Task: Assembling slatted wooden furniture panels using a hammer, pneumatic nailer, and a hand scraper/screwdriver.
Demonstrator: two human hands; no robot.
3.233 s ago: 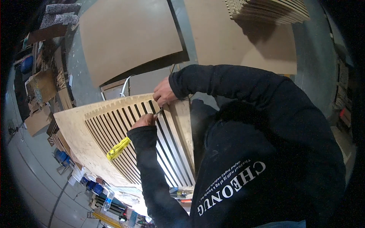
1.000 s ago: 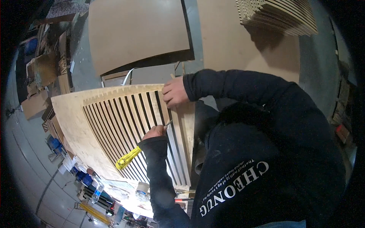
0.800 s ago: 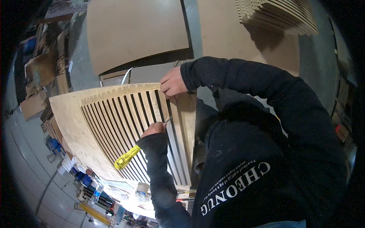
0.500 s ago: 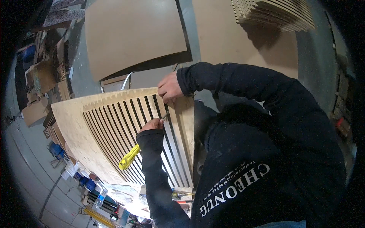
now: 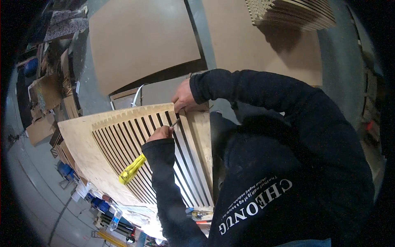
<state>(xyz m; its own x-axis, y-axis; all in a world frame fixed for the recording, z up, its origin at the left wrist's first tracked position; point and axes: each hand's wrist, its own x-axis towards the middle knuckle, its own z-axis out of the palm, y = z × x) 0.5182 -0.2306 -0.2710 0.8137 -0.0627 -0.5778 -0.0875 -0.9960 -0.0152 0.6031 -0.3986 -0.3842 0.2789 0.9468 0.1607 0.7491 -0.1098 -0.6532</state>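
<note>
A pale wooden panel [image 5: 78,140] with many parallel dark slots lies in front of me. My left hand [image 5: 160,132] is closed around the middle of a yellow-handled tool [image 5: 132,169]. Its thin metal tip reaches the far end of a slot near the panel's right side. The handle sticks out past my wrist over the slats, and the shaft in between is hidden by my fingers. At the panel's far edge my right hand [image 5: 184,96] has its fingers bent down over the end of a raised wooden strip [image 5: 193,144], close to the tip.
Large brown boards [image 5: 144,41] lie beyond the panel. A stack of slotted pieces [image 5: 294,14] rests at the far right. White strap [image 5: 138,94] rises by the far edge. A plastic bottle [image 5: 115,220] and small tools [image 5: 199,214] are near the panel's near end.
My left hand and the tool have shifted slightly left across the slats. The panel appears a little lower in view. My right hand stays at the far edge.
</note>
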